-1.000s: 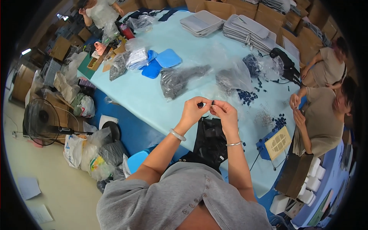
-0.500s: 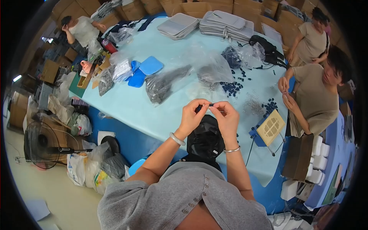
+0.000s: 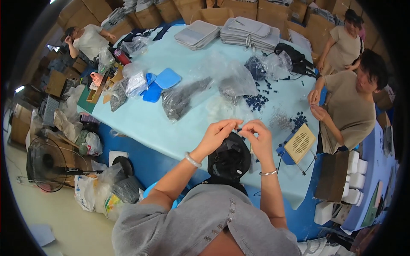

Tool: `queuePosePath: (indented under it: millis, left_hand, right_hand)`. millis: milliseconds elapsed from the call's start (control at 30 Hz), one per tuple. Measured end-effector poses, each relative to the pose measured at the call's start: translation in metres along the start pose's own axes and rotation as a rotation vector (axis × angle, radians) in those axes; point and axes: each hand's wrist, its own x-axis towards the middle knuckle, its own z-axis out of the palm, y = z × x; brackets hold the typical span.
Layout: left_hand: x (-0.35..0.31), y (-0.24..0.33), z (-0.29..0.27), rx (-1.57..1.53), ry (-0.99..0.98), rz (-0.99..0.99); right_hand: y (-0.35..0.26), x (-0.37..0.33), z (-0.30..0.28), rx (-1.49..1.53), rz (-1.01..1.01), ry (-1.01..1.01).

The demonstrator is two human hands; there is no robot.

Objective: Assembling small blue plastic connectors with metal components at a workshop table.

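Over the near edge of the table, my left hand (image 3: 219, 135) has its fingers drawn together, tips at a small dark blue piece (image 3: 239, 129). What is in its pinch is too small to make out. My right hand (image 3: 259, 135) is closed in a pinch at the other side of that piece. Directly below both hands lies a shiny black bag (image 3: 229, 160), close against my body. To the right of my hands are scattered small dark blue pieces (image 3: 255, 102) and a spread of tiny metal parts (image 3: 279, 120).
A tan slotted panel on a blue stand (image 3: 300, 142) is at the table's right. Clear bags of dark parts (image 3: 179, 100), blue pads (image 3: 167, 78) and stacked grey cases (image 3: 252, 32) lie farther back. A co-worker (image 3: 348, 102) works at the right edge. A fan (image 3: 47, 164) stands left.
My hands have moved slightly apart and a little lower, the right one shifting right. More of the black bag shows. The co-worker at the right has lowered their hands a little.
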Motion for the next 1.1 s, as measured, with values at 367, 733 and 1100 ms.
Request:
queuePosePath:
  millis: [367,733,1100]
  left_hand:
    - [-0.017,0.021,-0.019,0.042,-0.241,0.086]
    - [-0.014,0.028,-0.032,0.182,-0.212,0.129]
    - [-0.010,0.012,-0.020,-0.248,-0.460,-0.023]
  right_hand:
    - [-0.039,-0.003,-0.008,-0.036,-0.033,-0.226]
    - [-0.030,0.003,-0.002,0.081,0.082,-0.315]
    - [-0.018,-0.022,0.009,0.193,-0.028,-0.169]
